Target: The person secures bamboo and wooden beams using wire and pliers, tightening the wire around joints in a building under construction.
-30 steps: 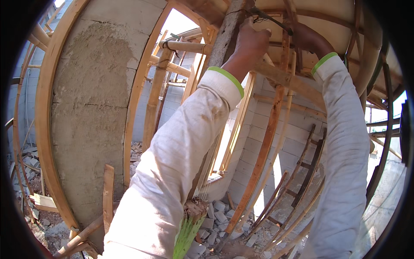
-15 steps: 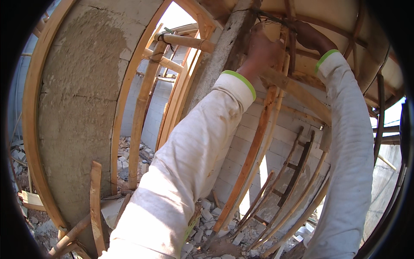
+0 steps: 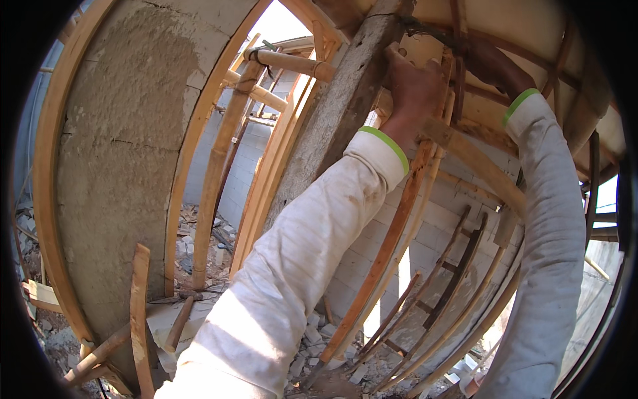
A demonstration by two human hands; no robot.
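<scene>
Both my arms reach up in white sleeves with green cuffs. My left hand (image 3: 417, 83) is beside the upper part of a rough concrete column (image 3: 349, 93). Its fingers are curled, and what lies in them is hidden. Higher and to the right, my right hand (image 3: 495, 65) is in shadow, its fingers closed at a dark strand of wire (image 3: 425, 29). That wire runs across from the column's top. Just below my left hand stand an upright timber (image 3: 399, 239) and a slanting wooden brace (image 3: 482, 159).
Wooden frames edge a partly plastered wall panel (image 3: 123, 159) on the left. Bamboo poles (image 3: 222, 159) are lashed together behind the column. A dark wooden ladder (image 3: 455, 269) leans by the block wall (image 3: 372, 229). Broken rubble (image 3: 316, 339) covers the ground.
The view has shifted slightly, so both hands and the column appear a little lower and further right. My hands stay by the column's top and the wire.
</scene>
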